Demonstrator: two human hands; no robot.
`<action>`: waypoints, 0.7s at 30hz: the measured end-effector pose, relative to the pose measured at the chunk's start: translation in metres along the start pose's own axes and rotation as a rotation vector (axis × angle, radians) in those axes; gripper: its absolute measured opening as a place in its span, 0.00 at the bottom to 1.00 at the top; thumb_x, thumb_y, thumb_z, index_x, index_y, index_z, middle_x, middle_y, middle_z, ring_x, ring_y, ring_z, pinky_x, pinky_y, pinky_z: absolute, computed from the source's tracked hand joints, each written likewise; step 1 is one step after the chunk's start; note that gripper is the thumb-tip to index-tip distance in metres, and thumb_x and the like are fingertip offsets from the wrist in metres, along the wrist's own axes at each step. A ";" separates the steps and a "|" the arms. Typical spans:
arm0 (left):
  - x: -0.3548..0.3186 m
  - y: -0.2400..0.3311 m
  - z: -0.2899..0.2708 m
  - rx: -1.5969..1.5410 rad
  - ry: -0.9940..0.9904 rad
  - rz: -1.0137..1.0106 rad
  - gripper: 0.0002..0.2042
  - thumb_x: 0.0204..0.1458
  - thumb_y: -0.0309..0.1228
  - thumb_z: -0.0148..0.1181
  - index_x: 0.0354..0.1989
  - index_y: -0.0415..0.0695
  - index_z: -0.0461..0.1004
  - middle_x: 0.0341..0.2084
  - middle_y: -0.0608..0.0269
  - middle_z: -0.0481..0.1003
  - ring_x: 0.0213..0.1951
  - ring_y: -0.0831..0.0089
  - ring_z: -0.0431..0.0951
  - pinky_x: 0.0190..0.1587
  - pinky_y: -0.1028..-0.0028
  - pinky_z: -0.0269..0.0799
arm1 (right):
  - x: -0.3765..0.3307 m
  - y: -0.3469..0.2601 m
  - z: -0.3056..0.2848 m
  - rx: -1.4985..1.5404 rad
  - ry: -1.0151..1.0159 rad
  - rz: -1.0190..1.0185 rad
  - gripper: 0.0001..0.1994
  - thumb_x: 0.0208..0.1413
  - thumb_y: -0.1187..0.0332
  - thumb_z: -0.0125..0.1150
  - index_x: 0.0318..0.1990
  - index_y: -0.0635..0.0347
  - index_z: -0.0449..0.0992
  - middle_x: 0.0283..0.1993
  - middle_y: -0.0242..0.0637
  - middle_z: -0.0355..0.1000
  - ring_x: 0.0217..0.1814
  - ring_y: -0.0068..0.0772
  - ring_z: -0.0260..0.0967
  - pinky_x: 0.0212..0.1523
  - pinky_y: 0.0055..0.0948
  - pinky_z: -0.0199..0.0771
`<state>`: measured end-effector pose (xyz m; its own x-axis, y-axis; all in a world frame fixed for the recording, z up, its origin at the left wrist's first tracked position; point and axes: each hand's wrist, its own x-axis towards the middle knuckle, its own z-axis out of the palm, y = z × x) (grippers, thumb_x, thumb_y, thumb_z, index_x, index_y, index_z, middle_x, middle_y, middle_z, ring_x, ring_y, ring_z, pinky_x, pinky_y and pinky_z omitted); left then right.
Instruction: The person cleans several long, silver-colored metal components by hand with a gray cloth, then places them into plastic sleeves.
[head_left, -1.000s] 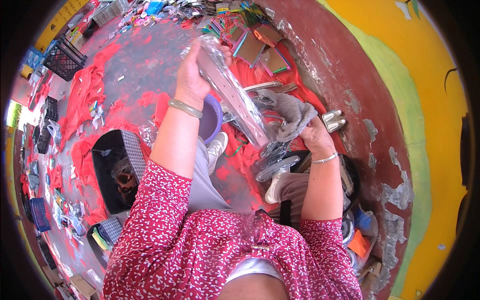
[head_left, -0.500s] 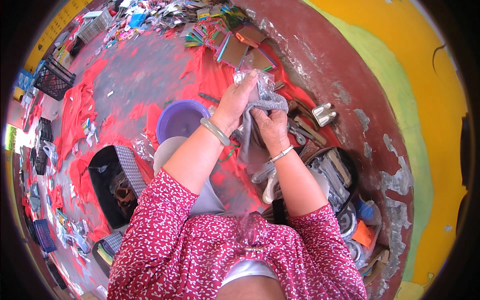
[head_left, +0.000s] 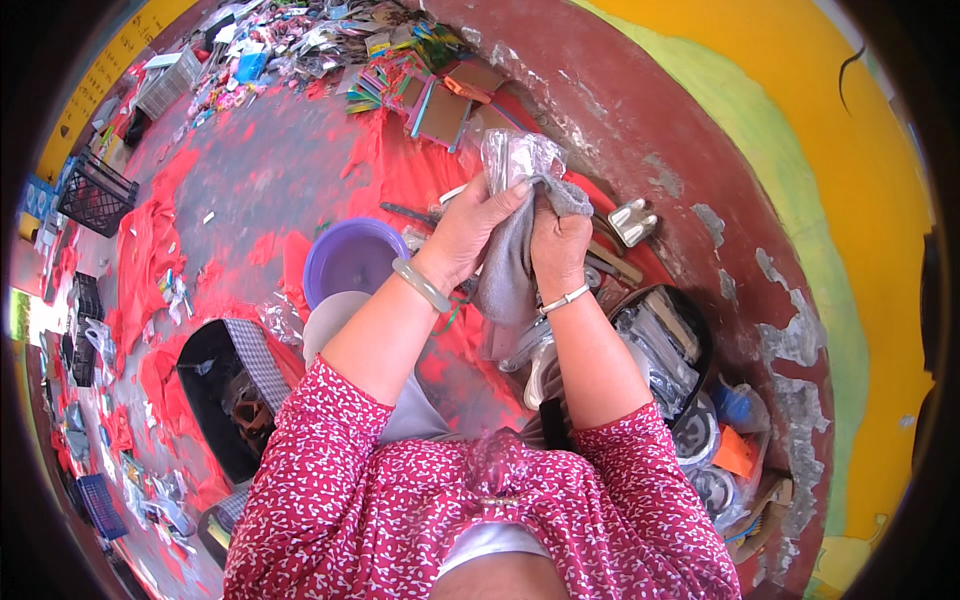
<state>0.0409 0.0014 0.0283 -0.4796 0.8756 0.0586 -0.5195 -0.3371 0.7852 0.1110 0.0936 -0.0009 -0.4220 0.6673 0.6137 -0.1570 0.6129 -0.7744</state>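
In front of me my left hand point(head_left: 468, 228) is closed at the left side of a grey cloth point(head_left: 508, 272), its thumb pressed on the cloth's upper edge. My right hand point(head_left: 560, 245) is closed on the same cloth, thumb tucked into a fold. From the top of the cloth sticks out something in crinkled clear plastic point(head_left: 521, 153); what lies inside cannot be made out. The cloth hangs down between both forearms. The fingers of my left hand are mostly hidden behind it.
A purple basin point(head_left: 352, 250) stands left of my hands. Farther left is a black open case point(head_left: 205, 425); at right, a black container point(head_left: 705, 345) holds wrapped items. Silver cups or tins point(head_left: 632, 222) lie by the red wall point(head_left: 690, 150). Flat boards point(head_left: 440, 113) lie ahead.
The grey cloth now hangs fuller between my hands, and my right hand has moved up with its fold. The clear plastic shows above the cloth, shifted slightly right. The view has turned a little.
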 end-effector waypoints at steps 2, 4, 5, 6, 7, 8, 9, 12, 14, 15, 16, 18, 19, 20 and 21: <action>0.000 -0.006 -0.006 -0.077 0.006 -0.070 0.17 0.52 0.36 0.54 0.48 0.42 0.64 0.43 0.62 0.70 0.45 0.71 0.69 0.50 0.69 0.64 | 0.003 0.004 -0.003 -0.030 -0.038 -0.098 0.08 0.45 0.78 0.54 0.34 0.62 0.75 0.31 0.45 0.72 0.35 0.46 0.70 0.36 0.33 0.68; 0.000 -0.008 -0.010 -0.138 0.042 -0.078 0.17 0.52 0.36 0.54 0.48 0.41 0.64 0.43 0.62 0.70 0.45 0.71 0.70 0.50 0.69 0.64 | 0.003 0.004 -0.003 -0.050 -0.073 -0.113 0.08 0.45 0.78 0.55 0.34 0.61 0.75 0.32 0.46 0.72 0.36 0.47 0.70 0.36 0.35 0.68; 0.001 -0.008 -0.011 -0.166 0.046 -0.085 0.16 0.52 0.36 0.54 0.46 0.41 0.66 0.41 0.61 0.71 0.44 0.70 0.71 0.50 0.69 0.64 | 0.004 0.001 -0.005 -0.121 -0.090 -0.159 0.08 0.45 0.77 0.55 0.34 0.61 0.76 0.32 0.46 0.72 0.36 0.48 0.70 0.36 0.35 0.68; 0.000 -0.008 -0.012 -0.204 0.046 -0.092 0.15 0.52 0.36 0.54 0.45 0.41 0.67 0.41 0.61 0.71 0.43 0.70 0.71 0.49 0.69 0.65 | 0.005 -0.003 -0.008 -0.191 -0.107 -0.206 0.08 0.45 0.77 0.55 0.34 0.61 0.76 0.32 0.46 0.72 0.36 0.48 0.70 0.36 0.35 0.68; 0.000 -0.007 -0.012 -0.242 0.047 -0.097 0.15 0.53 0.36 0.54 0.44 0.41 0.67 0.40 0.61 0.72 0.43 0.70 0.71 0.49 0.69 0.65 | 0.006 -0.008 -0.011 -0.270 -0.112 -0.256 0.07 0.45 0.76 0.55 0.33 0.61 0.76 0.31 0.46 0.72 0.35 0.48 0.70 0.35 0.35 0.68; 0.000 -0.007 -0.011 -0.279 0.046 -0.106 0.14 0.53 0.36 0.53 0.43 0.40 0.68 0.39 0.61 0.72 0.43 0.70 0.71 0.49 0.69 0.65 | 0.005 -0.009 -0.011 -0.246 -0.064 -0.240 0.06 0.45 0.76 0.55 0.33 0.61 0.76 0.30 0.45 0.72 0.35 0.48 0.70 0.35 0.34 0.68; 0.000 -0.006 -0.009 -0.264 0.041 -0.095 0.13 0.53 0.35 0.53 0.42 0.40 0.69 0.39 0.62 0.72 0.42 0.71 0.72 0.48 0.69 0.66 | 0.004 -0.011 -0.009 -0.220 -0.016 -0.223 0.06 0.45 0.76 0.55 0.32 0.61 0.76 0.30 0.45 0.72 0.34 0.47 0.70 0.34 0.33 0.69; 0.002 -0.007 -0.006 -0.231 0.017 -0.077 0.12 0.53 0.35 0.53 0.40 0.40 0.70 0.38 0.62 0.73 0.41 0.72 0.72 0.47 0.70 0.67 | 0.003 -0.009 -0.008 -0.124 0.074 -0.191 0.05 0.47 0.77 0.56 0.33 0.62 0.76 0.29 0.42 0.72 0.32 0.38 0.70 0.34 0.29 0.67; 0.003 -0.008 -0.006 -0.223 -0.007 -0.084 0.11 0.53 0.34 0.53 0.40 0.41 0.70 0.38 0.63 0.73 0.41 0.73 0.72 0.46 0.70 0.67 | 0.003 -0.008 -0.008 -0.030 0.110 -0.119 0.05 0.48 0.78 0.56 0.32 0.64 0.75 0.28 0.40 0.73 0.31 0.33 0.69 0.34 0.27 0.67; 0.003 -0.008 -0.005 -0.214 0.005 -0.084 0.11 0.53 0.34 0.53 0.40 0.41 0.70 0.38 0.63 0.73 0.41 0.73 0.72 0.46 0.70 0.67 | 0.002 -0.009 -0.008 0.028 0.125 -0.054 0.05 0.48 0.79 0.55 0.32 0.65 0.75 0.28 0.40 0.73 0.31 0.32 0.69 0.34 0.26 0.66; 0.003 -0.007 -0.003 -0.205 0.018 -0.084 0.11 0.53 0.34 0.53 0.40 0.41 0.70 0.38 0.63 0.73 0.40 0.73 0.72 0.46 0.71 0.67 | 0.001 -0.009 -0.008 0.086 0.140 0.010 0.04 0.48 0.79 0.55 0.32 0.65 0.75 0.27 0.39 0.72 0.30 0.31 0.69 0.34 0.26 0.66; 0.003 -0.009 -0.001 -0.192 0.034 -0.076 0.11 0.53 0.34 0.53 0.40 0.41 0.70 0.37 0.63 0.73 0.40 0.74 0.72 0.45 0.71 0.68 | 0.001 -0.008 -0.007 0.160 0.173 0.077 0.04 0.48 0.80 0.55 0.31 0.67 0.75 0.27 0.39 0.72 0.30 0.28 0.69 0.33 0.25 0.66; 0.004 -0.010 -0.001 -0.186 0.038 -0.068 0.11 0.53 0.34 0.53 0.40 0.41 0.70 0.37 0.63 0.73 0.39 0.74 0.72 0.44 0.71 0.68 | 0.002 -0.007 -0.007 0.178 0.190 0.078 0.04 0.48 0.80 0.54 0.31 0.67 0.75 0.26 0.38 0.72 0.30 0.27 0.68 0.33 0.25 0.66; 0.004 -0.010 -0.003 -0.178 0.046 -0.056 0.11 0.53 0.34 0.52 0.39 0.41 0.70 0.36 0.64 0.73 0.38 0.74 0.73 0.44 0.71 0.68 | 0.003 -0.007 -0.006 0.201 0.205 0.080 0.04 0.49 0.80 0.54 0.31 0.67 0.75 0.26 0.38 0.72 0.30 0.26 0.68 0.33 0.25 0.66; 0.004 -0.011 -0.009 -0.164 0.016 -0.040 0.11 0.54 0.34 0.52 0.40 0.41 0.70 0.36 0.64 0.73 0.37 0.75 0.73 0.43 0.72 0.69 | 0.004 -0.006 -0.008 0.158 0.156 0.067 0.05 0.53 0.75 0.52 0.32 0.66 0.74 0.28 0.32 0.72 0.32 0.21 0.64 0.36 0.22 0.65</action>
<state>0.0382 0.0055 0.0140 -0.4667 0.8842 0.0190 -0.6460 -0.3555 0.6755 0.1169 0.0959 0.0077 -0.2946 0.7694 0.5668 -0.2762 0.4993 -0.8213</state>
